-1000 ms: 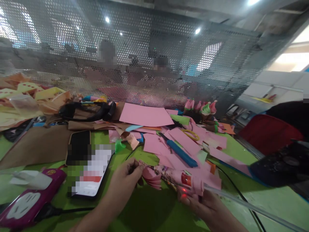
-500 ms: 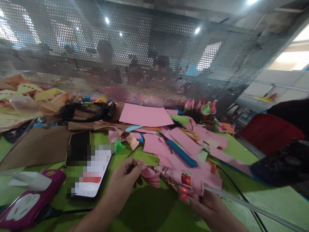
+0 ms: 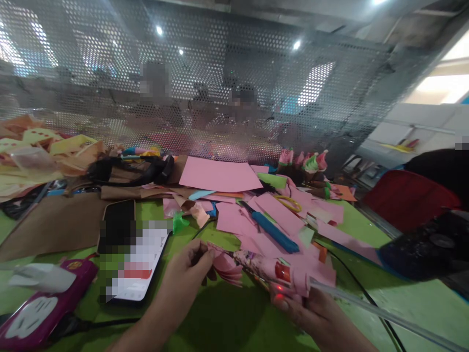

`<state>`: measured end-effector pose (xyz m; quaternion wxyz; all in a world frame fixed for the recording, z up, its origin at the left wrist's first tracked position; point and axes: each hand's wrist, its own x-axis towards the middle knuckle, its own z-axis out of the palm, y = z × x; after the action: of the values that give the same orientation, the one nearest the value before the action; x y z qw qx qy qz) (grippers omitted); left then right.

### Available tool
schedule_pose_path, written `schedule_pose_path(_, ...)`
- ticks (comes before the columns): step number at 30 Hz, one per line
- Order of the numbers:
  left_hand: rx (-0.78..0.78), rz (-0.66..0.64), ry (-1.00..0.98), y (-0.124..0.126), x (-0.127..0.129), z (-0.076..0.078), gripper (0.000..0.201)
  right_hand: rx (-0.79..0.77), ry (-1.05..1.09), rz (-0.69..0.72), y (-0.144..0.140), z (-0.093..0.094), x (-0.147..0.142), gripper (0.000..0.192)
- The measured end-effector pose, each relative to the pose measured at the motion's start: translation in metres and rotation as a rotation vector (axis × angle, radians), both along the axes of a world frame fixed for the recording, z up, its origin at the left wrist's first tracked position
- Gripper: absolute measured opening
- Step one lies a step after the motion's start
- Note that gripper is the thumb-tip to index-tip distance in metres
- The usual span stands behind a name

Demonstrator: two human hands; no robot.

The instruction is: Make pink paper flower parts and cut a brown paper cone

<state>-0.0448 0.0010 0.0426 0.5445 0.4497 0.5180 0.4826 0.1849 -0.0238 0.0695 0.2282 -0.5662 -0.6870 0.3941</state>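
Note:
My left hand (image 3: 186, 274) pinches a folded pink paper flower (image 3: 224, 264) at the near middle of the green table (image 3: 227, 318). My right hand (image 3: 311, 318) grips a pink patterned hot glue gun (image 3: 278, 270) with a red switch. Its nozzle points left into the paper flower. A clear glue stick (image 3: 373, 310) sticks out of the back of the gun toward the right. The flower's stem end is hidden behind my left fingers.
A phone (image 3: 132, 259) lies left of my hand, with a magenta power strip (image 3: 40, 308) beyond it. Pink paper sheets (image 3: 220, 175), a blue-handled cutter (image 3: 273, 232), brown card (image 3: 54, 222), finished paper flowers (image 3: 308, 164) and a mesh screen (image 3: 220, 88) fill the back. Other people sit behind it.

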Motion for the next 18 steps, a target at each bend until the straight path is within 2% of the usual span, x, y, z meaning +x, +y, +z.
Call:
schedule_pose_path(9,0.036,0.061,0.019,0.0041,-0.0069,0.0028,0.021,0.009,0.007,-0.051,0.0002,0.0,0.003,0.047)
schedule_pose_path(15,0.051,0.038,0.021,0.0023,-0.0052,0.0019,0.021,0.062,0.014,-0.105,-0.0005,0.0013,0.0008,0.044)
schedule_pose_path(18,0.053,0.007,0.045,0.0024,-0.0046,0.0007,0.021,0.071,0.042,-0.084,-0.0001,0.0012,0.0003,0.042)
